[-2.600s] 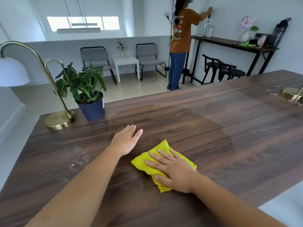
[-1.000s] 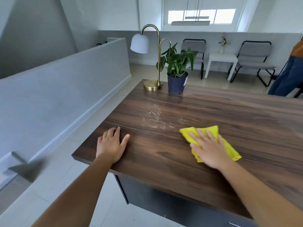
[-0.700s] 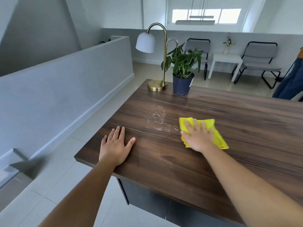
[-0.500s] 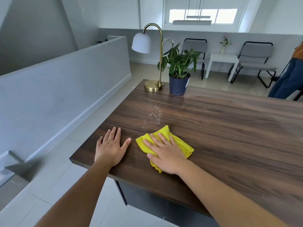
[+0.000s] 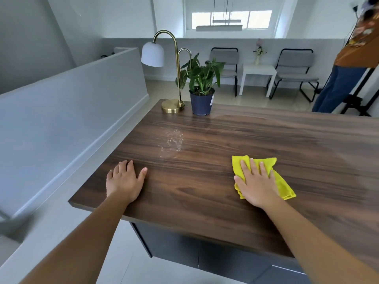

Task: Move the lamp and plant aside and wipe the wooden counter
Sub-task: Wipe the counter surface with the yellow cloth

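So the wooden counter [image 5: 205, 181] is mostly bare, since the lamp [image 5: 172, 78] and plant [image 5: 202, 87] sit side by side at the far left corner, out of wiping range. The yellow cloth [image 5: 283, 183] lies flat under the right hand [image 5: 256, 185], fingers spread and pressing, not gripping. The left hand [image 5: 123, 181] rests open-palmed near the edge, holding nothing, probably for bracing. A wet smear [image 5: 172, 142] still needs a pass.

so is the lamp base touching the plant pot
Apart. The head view shows a strip of bare wood between the lamp base and the plant pot on the wooden counter.
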Tool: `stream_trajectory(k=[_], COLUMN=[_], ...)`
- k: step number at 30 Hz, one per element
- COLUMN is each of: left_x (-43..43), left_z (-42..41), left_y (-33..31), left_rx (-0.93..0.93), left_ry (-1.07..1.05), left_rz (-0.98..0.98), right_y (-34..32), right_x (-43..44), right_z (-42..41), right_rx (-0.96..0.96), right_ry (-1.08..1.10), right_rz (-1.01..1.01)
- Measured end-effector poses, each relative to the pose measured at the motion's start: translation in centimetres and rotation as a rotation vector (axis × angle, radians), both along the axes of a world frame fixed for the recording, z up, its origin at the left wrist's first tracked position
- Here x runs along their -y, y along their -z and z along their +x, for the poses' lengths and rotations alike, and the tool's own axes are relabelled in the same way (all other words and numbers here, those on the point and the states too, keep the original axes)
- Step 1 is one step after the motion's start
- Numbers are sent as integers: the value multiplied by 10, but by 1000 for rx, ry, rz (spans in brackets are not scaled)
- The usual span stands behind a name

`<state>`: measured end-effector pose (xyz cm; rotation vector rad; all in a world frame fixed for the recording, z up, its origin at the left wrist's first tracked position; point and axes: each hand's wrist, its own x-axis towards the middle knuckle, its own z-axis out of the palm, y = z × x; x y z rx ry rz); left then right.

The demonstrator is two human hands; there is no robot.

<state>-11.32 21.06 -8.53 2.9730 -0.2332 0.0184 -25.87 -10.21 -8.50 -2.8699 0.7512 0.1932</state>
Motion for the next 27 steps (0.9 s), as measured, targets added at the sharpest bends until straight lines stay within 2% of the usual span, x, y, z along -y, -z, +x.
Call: stream_trajectory(k=[2,5,8,11,15,17,19,24,27], left_x=[30,88,129,142,139,139,140,140,142], left_z=[-13,-36,-51,-54,-56,-56,-55,-56,-55], left_y=[-6,-7,-7,-4,6,8,8,8,8], left_rx=[90,103,63,31,-20,-19,-10,-8,6], left_ry=[62,314,452,471,461,456,454,442,445], left_rz=[-69,-143,-157,-121,-70,-67,-68,-67,-58], right_y=[4,5,10,14,3,-1,-1,3,4], right_x=[-30,-61,-52,-18,56,72,59,-34,-31], right_z=[-6,-29,-61,-98,-111,-97,-77,-77,-106], right_rx=[51,103,122,177,-14,-22,-18,63,88], right_ry=[-190,-458,-500,-316,67,152,70,-375,-444], right_rz=[-26,-17,15,-70,-67,-38,-20,-5,41])
